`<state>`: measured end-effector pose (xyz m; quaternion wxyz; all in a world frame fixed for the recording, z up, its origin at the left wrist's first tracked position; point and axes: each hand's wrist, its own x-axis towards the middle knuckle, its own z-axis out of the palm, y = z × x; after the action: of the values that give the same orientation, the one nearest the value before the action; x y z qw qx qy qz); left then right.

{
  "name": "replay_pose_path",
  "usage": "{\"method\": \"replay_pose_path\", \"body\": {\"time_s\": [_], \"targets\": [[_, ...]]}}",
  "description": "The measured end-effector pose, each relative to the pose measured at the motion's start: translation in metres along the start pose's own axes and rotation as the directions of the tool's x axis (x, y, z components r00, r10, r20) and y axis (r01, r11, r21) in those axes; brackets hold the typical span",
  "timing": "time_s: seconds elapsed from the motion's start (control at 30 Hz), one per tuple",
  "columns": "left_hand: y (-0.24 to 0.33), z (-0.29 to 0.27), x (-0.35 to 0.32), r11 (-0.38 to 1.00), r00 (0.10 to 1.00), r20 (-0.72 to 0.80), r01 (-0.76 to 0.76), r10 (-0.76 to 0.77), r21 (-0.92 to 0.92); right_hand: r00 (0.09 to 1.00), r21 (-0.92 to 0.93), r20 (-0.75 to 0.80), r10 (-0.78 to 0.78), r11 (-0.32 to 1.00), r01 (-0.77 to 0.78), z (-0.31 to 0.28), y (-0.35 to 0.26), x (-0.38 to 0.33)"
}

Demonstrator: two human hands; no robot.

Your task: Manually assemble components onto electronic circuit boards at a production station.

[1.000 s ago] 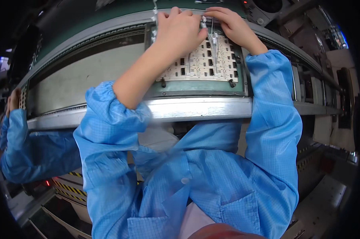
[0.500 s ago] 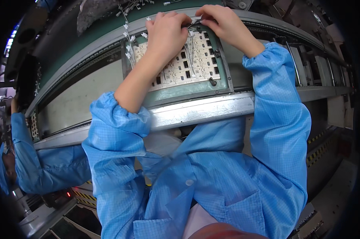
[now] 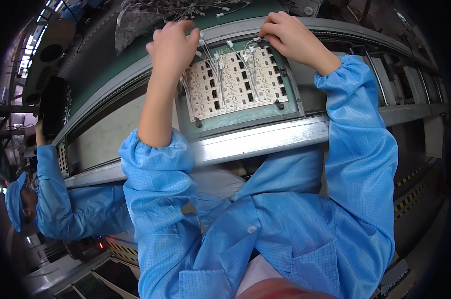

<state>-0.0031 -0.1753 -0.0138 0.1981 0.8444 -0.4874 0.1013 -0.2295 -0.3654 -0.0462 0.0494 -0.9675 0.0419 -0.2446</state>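
Far left of both hands, a co-worker's blue sleeve (image 3: 61,199) reaches up beside the conveyor rail (image 3: 265,142), a dull metal strip. The left hand (image 3: 173,47) hangs half curled, fingers bent around thin white wires (image 3: 209,55); whether it pinches them cannot be told. Just beyond it lies a grey heap of loose wire leads (image 3: 150,12). Between and below the hands sits the pale circuit panel (image 3: 235,82), flat, rectangular, dotted with dark slots, its long axis running left to right in a green-grey carrier frame (image 3: 245,117). The right hand (image 3: 290,37) is closed, fingertips pinching a small white connector (image 3: 258,40) at the panel's far edge.
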Motion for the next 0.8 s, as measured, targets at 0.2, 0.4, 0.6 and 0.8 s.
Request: {"method": "replay_pose_path", "body": {"time_s": [0.2,0.4,0.6,0.8], "targets": [[0.007,0.023,-0.012,0.977,0.977,0.096,-0.181,0.192,-0.111,0.993,-0.031,-0.117,0.019,0.999,-0.023,0.008,-0.013,0.009],[0.011,0.034,-0.015,0.905,0.927,0.017,-0.363,0.376,-0.224,0.997,0.006,-0.018,0.080,0.997,-0.080,0.016,-0.005,0.008],[0.027,0.038,-0.017,0.794,0.983,0.053,-0.108,0.174,-0.598,0.969,-0.112,-0.183,-0.164,0.983,0.145,0.044,-0.001,0.017],[0.029,0.033,-0.024,0.857,0.991,0.020,-0.106,0.135,-0.504,0.998,0.039,-0.058,-0.027,0.999,0.029,0.003,-0.024,0.020]]}}
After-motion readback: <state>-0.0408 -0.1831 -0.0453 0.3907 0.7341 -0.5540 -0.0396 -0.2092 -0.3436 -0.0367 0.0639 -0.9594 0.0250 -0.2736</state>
